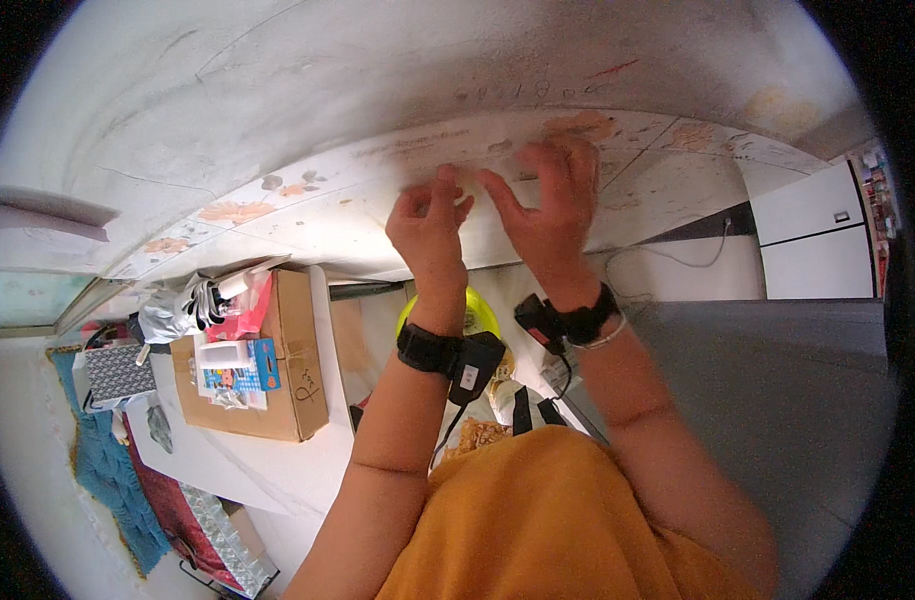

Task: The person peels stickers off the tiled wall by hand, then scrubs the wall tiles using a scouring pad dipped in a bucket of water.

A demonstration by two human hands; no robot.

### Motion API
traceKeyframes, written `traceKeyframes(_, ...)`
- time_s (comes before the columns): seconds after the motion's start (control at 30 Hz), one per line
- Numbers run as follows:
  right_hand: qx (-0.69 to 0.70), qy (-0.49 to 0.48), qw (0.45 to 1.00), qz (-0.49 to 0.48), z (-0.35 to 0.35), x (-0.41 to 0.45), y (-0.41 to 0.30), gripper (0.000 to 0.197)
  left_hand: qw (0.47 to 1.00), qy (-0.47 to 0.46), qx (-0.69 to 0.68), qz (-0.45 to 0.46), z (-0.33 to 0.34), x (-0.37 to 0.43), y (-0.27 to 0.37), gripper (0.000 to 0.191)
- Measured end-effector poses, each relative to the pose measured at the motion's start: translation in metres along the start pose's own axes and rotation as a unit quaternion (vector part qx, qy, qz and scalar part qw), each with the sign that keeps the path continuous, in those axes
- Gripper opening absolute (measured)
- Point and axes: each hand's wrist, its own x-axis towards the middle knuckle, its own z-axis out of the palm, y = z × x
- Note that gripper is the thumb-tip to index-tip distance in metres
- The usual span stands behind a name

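My left hand (431,225) is raised before the wall, its fingers curled together near the thumb. Whether something small sits between those fingertips cannot be made out. Just right of it, my right hand (562,199) is blurred by motion, thumb held apart from the bent fingers, and nothing shows in it. Behind both hands runs a band of floral wall tiles (236,212) under a smudged white wall (397,67). Each wrist wears a black strap with a cabled black device, the left device (476,367) and the right device (541,324).
On a white table (307,472) at left stands a cardboard box (296,352) with packets and a blue printed box (266,365) on top. A yellow-green round container (483,311) is below my hands. A white cabinet (814,225) and grey surface (750,375) are at right.
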Motion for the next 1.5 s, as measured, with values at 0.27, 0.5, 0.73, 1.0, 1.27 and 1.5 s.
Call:
traceKeyframes(0.27,-0.003,0.082,0.995,0.053,0.008,0.013,0.004,0.05,0.999,-0.021,-0.044,0.005,-0.021,0.005,-0.006,0.017)
traceKeyframes(0.5,0.048,0.067,0.982,0.171,-0.005,-0.022,0.04,0.047,0.987,-0.106,-0.115,-0.037,-0.064,0.003,0.006,0.02)
traceKeyframes(0.73,0.017,0.058,0.975,0.213,0.012,-0.041,0.034,0.053,0.951,-0.116,-0.199,-0.208,-0.072,-0.006,-0.009,0.017)
traceKeyframes(1.0,0.077,0.045,0.938,0.336,0.006,-0.064,0.051,0.041,0.951,-0.16,-0.123,-0.234,-0.046,-0.017,-0.007,0.004)
traceKeyframes(1.27,0.089,-0.051,0.958,0.268,0.015,-0.036,0.014,0.025,0.945,-0.21,-0.116,-0.222,-0.021,-0.005,-0.021,0.019)
traceKeyframes(1.5,0.152,-0.02,0.954,0.258,0.013,-0.044,0.025,0.018,0.939,-0.216,-0.094,-0.252,0.0,0.0,-0.021,0.022)
